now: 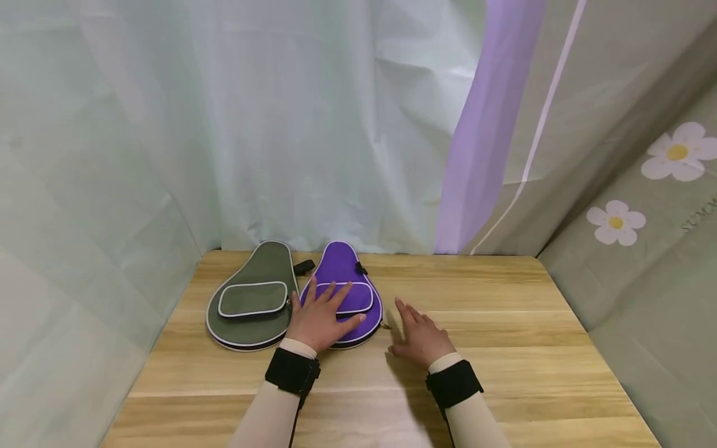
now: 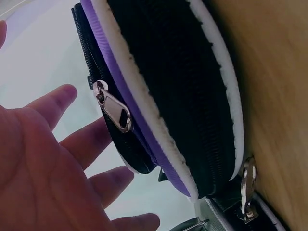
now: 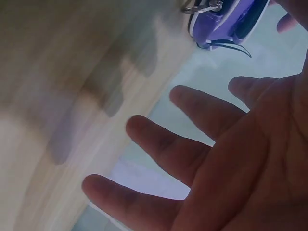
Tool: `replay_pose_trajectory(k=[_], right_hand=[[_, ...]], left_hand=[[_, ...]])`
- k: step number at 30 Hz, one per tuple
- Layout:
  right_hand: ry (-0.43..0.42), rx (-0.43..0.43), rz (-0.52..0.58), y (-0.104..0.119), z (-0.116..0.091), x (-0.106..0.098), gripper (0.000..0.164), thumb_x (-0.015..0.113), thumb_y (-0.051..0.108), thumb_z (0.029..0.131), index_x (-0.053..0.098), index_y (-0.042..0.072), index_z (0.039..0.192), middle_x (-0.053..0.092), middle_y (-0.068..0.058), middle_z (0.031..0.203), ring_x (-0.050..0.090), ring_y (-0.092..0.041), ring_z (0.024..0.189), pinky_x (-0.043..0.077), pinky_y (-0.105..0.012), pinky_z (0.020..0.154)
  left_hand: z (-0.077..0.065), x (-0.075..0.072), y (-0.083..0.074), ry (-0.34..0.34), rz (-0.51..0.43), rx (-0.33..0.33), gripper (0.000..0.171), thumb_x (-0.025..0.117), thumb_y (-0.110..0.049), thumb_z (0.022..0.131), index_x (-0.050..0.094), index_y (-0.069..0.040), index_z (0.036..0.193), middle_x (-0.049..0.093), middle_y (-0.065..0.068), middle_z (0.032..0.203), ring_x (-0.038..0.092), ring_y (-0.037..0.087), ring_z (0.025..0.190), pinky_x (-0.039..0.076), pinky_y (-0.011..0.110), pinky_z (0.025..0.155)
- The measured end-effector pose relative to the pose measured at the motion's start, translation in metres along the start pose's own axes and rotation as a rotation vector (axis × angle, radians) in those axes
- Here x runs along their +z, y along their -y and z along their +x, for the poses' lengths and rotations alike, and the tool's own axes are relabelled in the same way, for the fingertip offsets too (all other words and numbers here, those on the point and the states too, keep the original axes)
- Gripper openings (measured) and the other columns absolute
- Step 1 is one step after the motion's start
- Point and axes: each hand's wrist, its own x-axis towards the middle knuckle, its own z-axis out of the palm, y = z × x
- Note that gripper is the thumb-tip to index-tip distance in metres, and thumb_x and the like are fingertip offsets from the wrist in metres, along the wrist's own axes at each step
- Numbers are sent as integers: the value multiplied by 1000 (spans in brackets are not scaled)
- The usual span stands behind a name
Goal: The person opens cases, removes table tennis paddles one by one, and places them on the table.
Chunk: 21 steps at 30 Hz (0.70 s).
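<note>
Two paddle-shaped zip cases with white piping, like table tennis bat cases, lie side by side: a grey-green case (image 1: 254, 330) on the left and a purple case (image 1: 338, 258) on the right. My left hand (image 1: 316, 320) is spread over the purple case, fingers around its front pocket (image 1: 358, 298). In the left wrist view a silver zip pull (image 2: 115, 109) hangs at the pocket's edge, close to the fingers. To the right of the purple case, my right hand (image 1: 422, 339) hovers over the table with fingers extended and nothing in it; its shadow falls below.
Both cases rest on a wood-grain table (image 1: 504, 311). Pale curtains (image 1: 336, 124) enclose it at the back and sides, with daisies printed on the right one. A black strap (image 1: 304, 267) lies between the cases' narrow ends. Each wrist wears a black band (image 1: 292, 370).
</note>
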Motion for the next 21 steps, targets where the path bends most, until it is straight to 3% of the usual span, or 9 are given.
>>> replay_pose_trajectory(k=[8,13,21], right_hand=[[-36,-49,22,-19,6,15,115,95,38,88,30,19,180,57,-31,168,75,-57,127,64,-73,92],[-73,-117,-1,-41,18,37,118,92,43,90,21,22,183,59,-35,163,76,-55,126,67,-66,91],[6,-8,83,-19,-2,7,123,101,30,80,31,16,180,53,-34,170,66,-58,143,59,-71,113]], left_hand=[[3,2,3,16,-4,10,82,67,-77,99,66,-23,162,56,18,174,27,56,173,34,82,131],[3,5,3,23,44,38,83,82,-70,92,70,-21,158,56,18,174,31,58,171,40,81,128],[-2,10,-3,-6,67,59,86,96,-61,82,73,-19,154,56,19,173,37,59,167,45,82,124]])
